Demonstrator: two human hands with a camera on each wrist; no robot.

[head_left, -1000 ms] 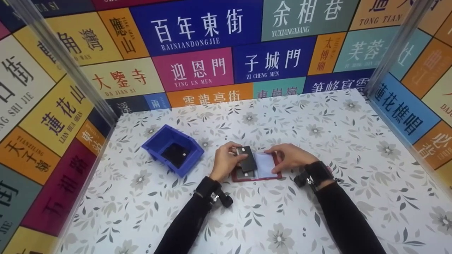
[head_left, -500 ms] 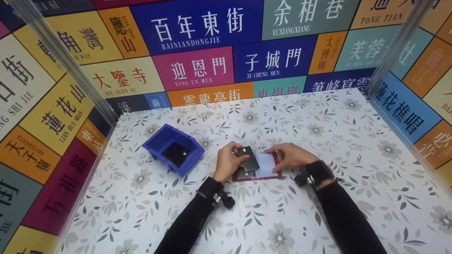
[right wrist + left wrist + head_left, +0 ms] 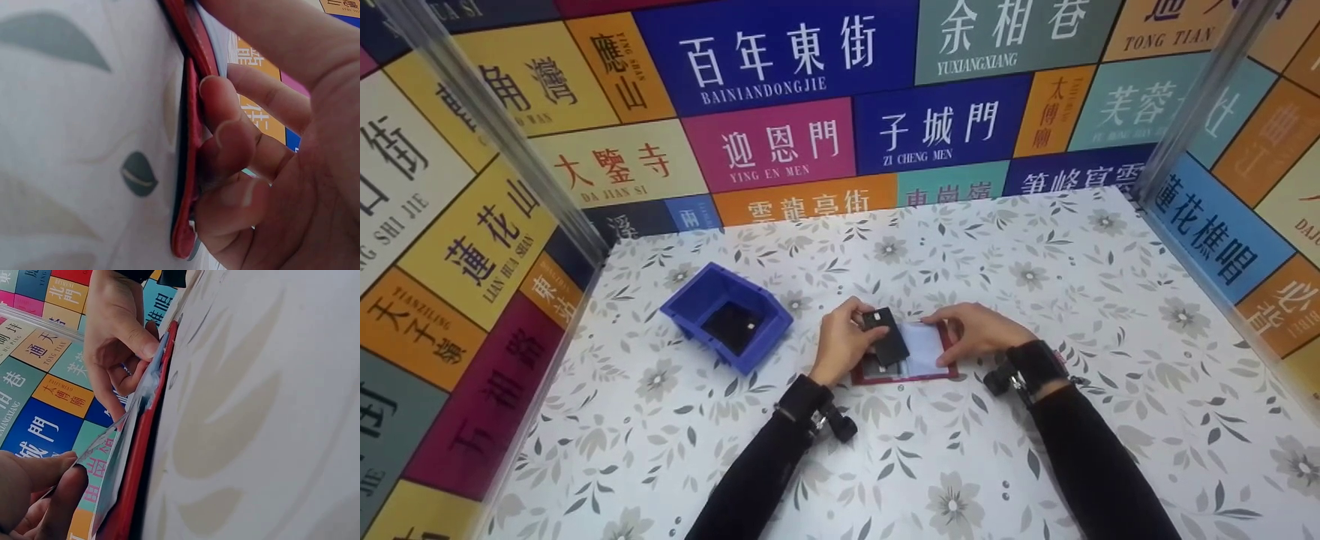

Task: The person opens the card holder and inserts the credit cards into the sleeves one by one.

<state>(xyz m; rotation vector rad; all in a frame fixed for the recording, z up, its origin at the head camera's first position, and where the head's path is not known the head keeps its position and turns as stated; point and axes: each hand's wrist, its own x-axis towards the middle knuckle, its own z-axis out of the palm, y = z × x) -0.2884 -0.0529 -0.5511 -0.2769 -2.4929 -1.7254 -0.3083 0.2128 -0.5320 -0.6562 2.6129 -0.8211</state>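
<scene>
A red card holder (image 3: pixel 904 380) lies spread on the table, with clear plastic sleeves inside and a pale, whitish sleeve (image 3: pixel 924 346) on its right half. My left hand (image 3: pixel 842 340) pinches a black bank card (image 3: pixel 889 343) with a chip, thumb on top, tilted above the holder's left half. Another dark card partly shows beneath it. In the left wrist view the card appears edge-on, raised at an angle over the sleeves. My right hand (image 3: pixel 979 331) holds the holder's right edge between thumb and fingers; its curled fingers (image 3: pixel 230 149) meet the red cover in the right wrist view.
A blue plastic bin (image 3: pixel 727 319) with at least one black chip card (image 3: pixel 733 328) in it stands left of the hands. The table (image 3: pixel 930 450) has a floral cover. Panels with printed signs (image 3: pixel 780 142) enclose the back and both sides.
The black card and my left hand have shifted very slightly right over the holder. My right hand keeps its place at the right edge.
</scene>
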